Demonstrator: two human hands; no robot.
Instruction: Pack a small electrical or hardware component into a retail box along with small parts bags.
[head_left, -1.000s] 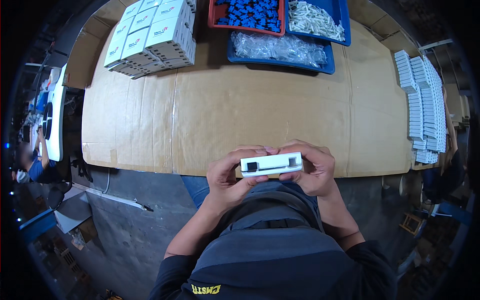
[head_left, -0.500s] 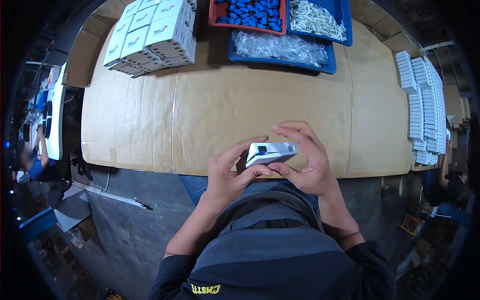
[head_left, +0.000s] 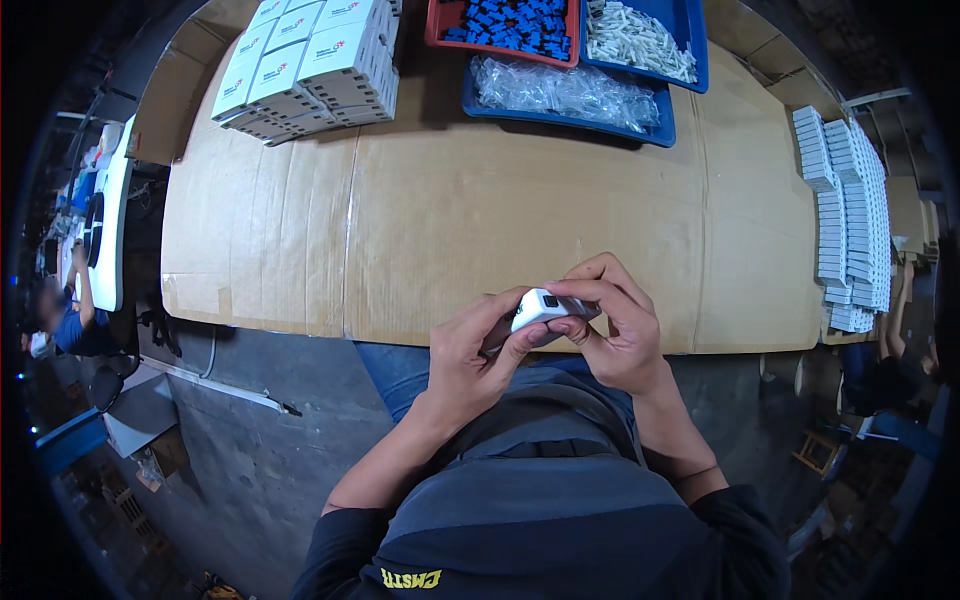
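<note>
A small white box (head_left: pixel 533 309) with a dark square on its end is held above the near edge of the cardboard-covered table. My left hand (head_left: pixel 478 342) wraps round its left side, thumb at the front. From the right, my right hand (head_left: pixel 617 328) pinches the box between thumb and fingers, its index finger lying along the top edge. Both hands are closed on the box, and the fingers cover much of its right part and its underside.
Stacked white boxes (head_left: pixel 300 60) stand at the far left of the cardboard (head_left: pixel 450 220). At the back are a red tray (head_left: pixel 437 38) of blue parts, a blue tray (head_left: pixel 697 45) of white pieces and another blue tray (head_left: pixel 560 128) of clear plastic bags. More boxes (head_left: pixel 845 220) are piled right.
My right hand's raised fingers have come down onto the box's top and right side. The box has turned and tilted slightly, and my left hand has shifted a little right.
</note>
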